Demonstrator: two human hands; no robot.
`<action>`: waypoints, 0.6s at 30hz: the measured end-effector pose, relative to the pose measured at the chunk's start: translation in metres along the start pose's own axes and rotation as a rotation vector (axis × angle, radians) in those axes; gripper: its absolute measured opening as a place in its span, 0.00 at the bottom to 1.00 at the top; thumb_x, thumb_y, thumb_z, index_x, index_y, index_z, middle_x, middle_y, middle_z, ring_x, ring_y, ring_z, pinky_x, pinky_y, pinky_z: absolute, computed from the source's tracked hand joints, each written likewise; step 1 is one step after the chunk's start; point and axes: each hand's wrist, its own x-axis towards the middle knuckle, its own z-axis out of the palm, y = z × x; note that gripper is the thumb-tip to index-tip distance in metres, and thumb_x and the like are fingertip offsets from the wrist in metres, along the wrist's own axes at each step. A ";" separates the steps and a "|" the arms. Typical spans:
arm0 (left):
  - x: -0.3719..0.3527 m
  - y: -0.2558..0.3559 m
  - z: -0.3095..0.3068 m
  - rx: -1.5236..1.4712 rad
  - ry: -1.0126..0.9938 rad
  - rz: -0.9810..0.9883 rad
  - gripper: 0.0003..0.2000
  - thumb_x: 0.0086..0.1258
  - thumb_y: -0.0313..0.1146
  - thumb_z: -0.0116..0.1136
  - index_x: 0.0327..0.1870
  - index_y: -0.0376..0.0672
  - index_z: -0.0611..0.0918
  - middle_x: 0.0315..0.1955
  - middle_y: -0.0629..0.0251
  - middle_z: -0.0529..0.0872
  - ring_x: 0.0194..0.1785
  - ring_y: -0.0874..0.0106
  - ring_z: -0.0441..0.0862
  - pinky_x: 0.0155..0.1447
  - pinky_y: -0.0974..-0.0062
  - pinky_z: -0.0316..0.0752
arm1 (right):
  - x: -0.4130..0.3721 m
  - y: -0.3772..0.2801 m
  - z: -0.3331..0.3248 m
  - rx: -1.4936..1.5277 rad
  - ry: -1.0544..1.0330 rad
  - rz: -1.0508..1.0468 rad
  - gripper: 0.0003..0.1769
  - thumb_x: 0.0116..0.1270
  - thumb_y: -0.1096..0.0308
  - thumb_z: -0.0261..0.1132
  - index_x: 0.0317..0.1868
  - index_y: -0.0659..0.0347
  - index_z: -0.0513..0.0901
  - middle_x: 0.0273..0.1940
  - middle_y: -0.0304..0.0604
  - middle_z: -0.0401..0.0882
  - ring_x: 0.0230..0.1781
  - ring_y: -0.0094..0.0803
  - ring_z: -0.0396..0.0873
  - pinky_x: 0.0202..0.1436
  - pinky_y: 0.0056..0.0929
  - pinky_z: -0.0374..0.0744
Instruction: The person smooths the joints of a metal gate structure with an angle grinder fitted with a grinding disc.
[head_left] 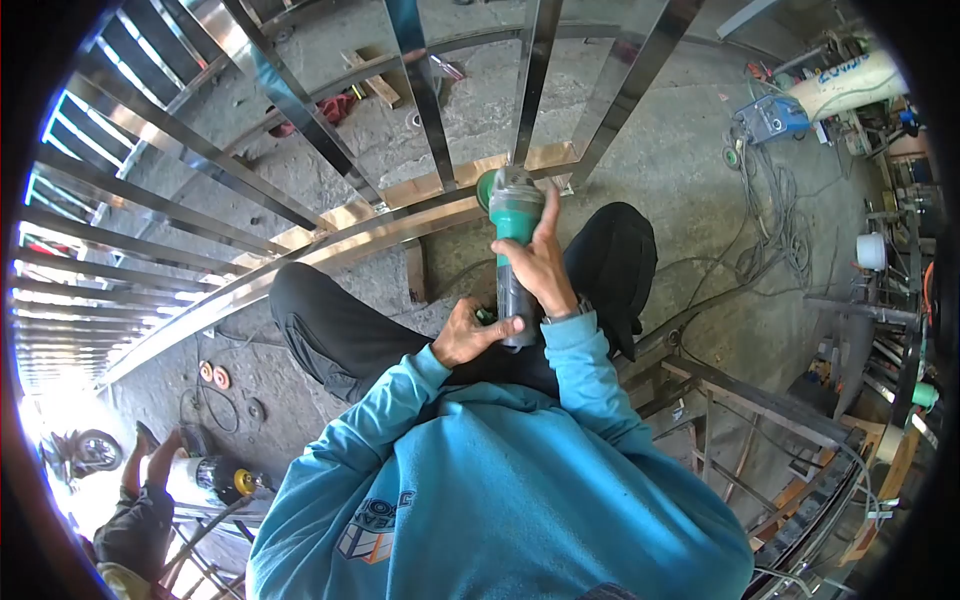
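A green and grey angle grinder (517, 222) points away from me, its green disc (486, 190) at the left of the head. My right hand (541, 268) is closed around the grinder's body, one finger stretched along the head. At the rear end, my left hand (468, 333) grips the dark handle with its thumb across the top. The grinder's head overlaps the bottom rail (440, 205) of a shiny metal railing, close to the foot of an upright bar (532, 85). My bent knees lie on either side of the tool.
Shiny bars of the railing fan out ahead and left. A blue machine (771, 120) stands at right beside a pale gas cylinder (850, 86), with tangled cables (785, 230) below it. Orange discs (213, 375) lie at left. Another person's legs (150, 475) show at lower left.
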 end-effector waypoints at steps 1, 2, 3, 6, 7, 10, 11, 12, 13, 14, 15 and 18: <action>0.000 0.002 0.000 0.013 -0.002 0.003 0.32 0.60 0.56 0.78 0.44 0.28 0.86 0.30 0.62 0.87 0.33 0.75 0.82 0.37 0.73 0.76 | 0.007 -0.001 0.002 -0.103 -0.043 -0.006 0.64 0.55 0.73 0.71 0.83 0.50 0.36 0.67 0.68 0.70 0.56 0.58 0.82 0.58 0.47 0.83; 0.000 0.005 0.004 -0.082 0.068 0.020 0.32 0.60 0.58 0.76 0.40 0.28 0.86 0.26 0.62 0.86 0.28 0.75 0.80 0.32 0.72 0.73 | 0.014 -0.002 0.004 -0.119 -0.098 0.004 0.63 0.56 0.69 0.71 0.84 0.44 0.36 0.65 0.73 0.72 0.54 0.66 0.83 0.57 0.50 0.83; -0.001 0.013 0.004 -0.178 0.137 0.038 0.33 0.60 0.61 0.75 0.36 0.29 0.87 0.22 0.63 0.85 0.24 0.75 0.78 0.28 0.71 0.71 | 0.021 -0.001 0.006 -0.111 -0.092 -0.003 0.63 0.56 0.69 0.71 0.84 0.44 0.36 0.65 0.73 0.72 0.54 0.66 0.83 0.57 0.50 0.83; 0.016 -0.010 0.012 -0.414 0.236 -0.114 0.34 0.63 0.59 0.74 0.48 0.30 0.81 0.20 0.69 0.79 0.20 0.80 0.72 0.23 0.78 0.65 | 0.038 0.005 0.020 -0.322 -0.095 -0.046 0.60 0.55 0.69 0.72 0.83 0.36 0.46 0.59 0.68 0.80 0.54 0.65 0.83 0.58 0.50 0.81; 0.021 -0.013 0.013 -0.466 0.291 -0.139 0.34 0.64 0.58 0.74 0.49 0.31 0.79 0.21 0.69 0.79 0.20 0.81 0.72 0.23 0.77 0.65 | 0.043 0.004 0.023 -0.317 -0.088 -0.046 0.60 0.55 0.69 0.72 0.83 0.36 0.46 0.59 0.68 0.80 0.54 0.65 0.83 0.58 0.50 0.81; 0.032 -0.017 0.003 -0.570 0.205 -0.171 0.33 0.65 0.57 0.74 0.50 0.33 0.78 0.24 0.68 0.80 0.20 0.80 0.72 0.22 0.77 0.65 | 0.058 0.002 0.027 -0.518 -0.161 0.127 0.58 0.57 0.61 0.71 0.83 0.36 0.46 0.51 0.68 0.84 0.50 0.69 0.83 0.56 0.55 0.81; 0.036 -0.016 0.002 -0.559 0.198 -0.177 0.33 0.65 0.57 0.74 0.50 0.33 0.78 0.24 0.68 0.80 0.20 0.80 0.72 0.22 0.77 0.65 | 0.062 0.001 0.028 -0.511 -0.151 0.133 0.58 0.57 0.61 0.71 0.83 0.36 0.46 0.51 0.68 0.84 0.50 0.69 0.83 0.56 0.55 0.81; 0.039 -0.011 0.000 -0.587 0.192 -0.141 0.32 0.65 0.57 0.74 0.50 0.34 0.78 0.25 0.68 0.80 0.20 0.80 0.71 0.22 0.77 0.65 | 0.066 -0.003 0.028 -0.528 -0.162 0.160 0.57 0.57 0.60 0.70 0.83 0.36 0.46 0.51 0.68 0.84 0.50 0.69 0.83 0.56 0.55 0.81; 0.042 -0.006 -0.001 -0.615 0.186 -0.106 0.30 0.66 0.56 0.73 0.50 0.35 0.78 0.26 0.69 0.80 0.20 0.80 0.70 0.23 0.77 0.65 | 0.071 -0.006 0.028 -0.545 -0.174 0.187 0.57 0.57 0.59 0.70 0.83 0.36 0.47 0.50 0.68 0.84 0.50 0.69 0.83 0.55 0.55 0.81; 0.043 -0.002 -0.006 -0.551 0.139 -0.126 0.31 0.69 0.56 0.70 0.56 0.36 0.75 0.32 0.68 0.79 0.27 0.77 0.74 0.29 0.77 0.65 | 0.074 -0.009 0.026 -0.521 -0.184 0.204 0.56 0.57 0.59 0.68 0.82 0.36 0.47 0.51 0.68 0.84 0.49 0.68 0.83 0.55 0.55 0.81; 0.047 -0.002 -0.008 -0.543 0.135 -0.130 0.31 0.69 0.56 0.70 0.56 0.36 0.75 0.32 0.68 0.79 0.27 0.77 0.74 0.29 0.77 0.65 | 0.079 -0.005 0.026 -0.514 -0.178 0.209 0.56 0.57 0.59 0.68 0.82 0.36 0.47 0.51 0.68 0.84 0.49 0.68 0.83 0.55 0.55 0.81; 0.058 -0.008 -0.009 -0.529 0.140 -0.127 0.29 0.70 0.57 0.68 0.56 0.39 0.76 0.32 0.69 0.80 0.29 0.78 0.74 0.29 0.78 0.64 | 0.089 0.002 0.029 -0.558 -0.194 0.164 0.56 0.59 0.56 0.68 0.83 0.33 0.44 0.47 0.69 0.85 0.46 0.66 0.85 0.53 0.55 0.83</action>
